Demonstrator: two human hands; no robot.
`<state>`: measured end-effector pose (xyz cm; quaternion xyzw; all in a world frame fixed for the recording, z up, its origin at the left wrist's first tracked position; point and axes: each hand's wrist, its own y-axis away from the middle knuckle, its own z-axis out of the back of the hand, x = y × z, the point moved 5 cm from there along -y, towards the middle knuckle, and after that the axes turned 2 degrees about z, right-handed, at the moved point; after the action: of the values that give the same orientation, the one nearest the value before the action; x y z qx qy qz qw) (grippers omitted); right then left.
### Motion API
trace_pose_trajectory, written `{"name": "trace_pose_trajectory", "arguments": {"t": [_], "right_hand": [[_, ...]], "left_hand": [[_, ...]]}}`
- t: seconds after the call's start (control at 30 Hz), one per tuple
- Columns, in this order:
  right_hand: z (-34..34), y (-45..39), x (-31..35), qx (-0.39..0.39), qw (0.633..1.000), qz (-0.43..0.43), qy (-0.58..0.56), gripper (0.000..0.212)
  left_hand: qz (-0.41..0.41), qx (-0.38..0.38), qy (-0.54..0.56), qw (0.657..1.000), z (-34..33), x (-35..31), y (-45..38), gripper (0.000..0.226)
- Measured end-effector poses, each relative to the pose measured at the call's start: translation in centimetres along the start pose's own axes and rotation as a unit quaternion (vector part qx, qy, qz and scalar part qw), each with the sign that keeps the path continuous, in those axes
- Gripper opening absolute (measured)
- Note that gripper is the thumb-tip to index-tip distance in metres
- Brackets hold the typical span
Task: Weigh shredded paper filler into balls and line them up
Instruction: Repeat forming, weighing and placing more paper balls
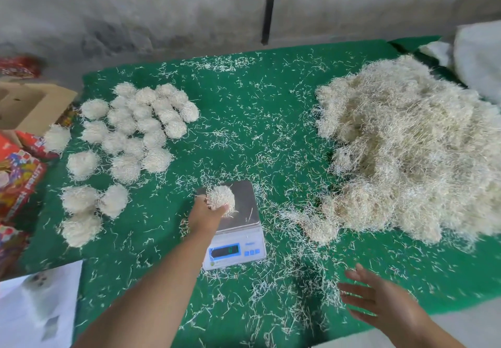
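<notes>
A small digital scale [245, 228] stands near the middle of the green mat [244, 119]. My left hand [206, 213] grips a ball of shredded paper [221, 197] over the scale's steel platform. My right hand [376, 297] hovers above the mat's front right, fingers spread and holding nothing. A big heap of loose shredded paper [412, 147] fills the right side. Several finished balls [135, 128] lie in rough rows on the left of the mat.
Loose strands litter the whole mat. Cardboard box [24, 106] and colourful packaging [16, 179] sit off the left edge, white sheets [38, 307] at front left. A white sack [479, 57] lies at back right. A dark rod [268, 8] hangs on the wall.
</notes>
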<state>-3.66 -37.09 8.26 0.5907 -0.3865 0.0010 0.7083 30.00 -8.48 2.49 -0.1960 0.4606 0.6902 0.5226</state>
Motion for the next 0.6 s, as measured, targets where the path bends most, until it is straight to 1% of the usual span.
{"name": "trace_pose_trajectory", "arguments": {"t": [0.1,0.2,0.27,0.43,0.5,0.6], "right_hand": [[-0.4,-0.1,-0.2,-0.008,1.000,-0.004,-0.001,0.047],[-1.4,-0.2,0.5,-0.007,1.000,0.006,0.001,0.045],[-2.2,-0.3,1.4,0.007,0.999,0.027,0.016,0.046],[-3.6,-0.8,3.8,0.031,0.997,0.071,0.022,0.050],[-4.0,-1.1,4.5,0.038,0.996,0.079,0.010,0.050],[-4.6,-1.3,5.0,0.051,0.995,0.083,0.012,0.048]], "left_hand": [[-0.028,0.005,0.029,0.999,0.4,0.3,0.0,0.077],[-0.056,-0.014,0.027,0.998,2.6,1.2,1.1,0.073],[-0.057,-0.040,0.029,0.997,4.7,2.3,2.2,0.069],[-0.051,-0.094,0.072,0.992,9.3,5.4,6.3,0.039],[-0.048,-0.105,0.071,0.991,10.3,6.2,7.7,0.032],[-0.037,-0.122,0.067,0.990,11.3,7.1,9.1,0.026]]}}
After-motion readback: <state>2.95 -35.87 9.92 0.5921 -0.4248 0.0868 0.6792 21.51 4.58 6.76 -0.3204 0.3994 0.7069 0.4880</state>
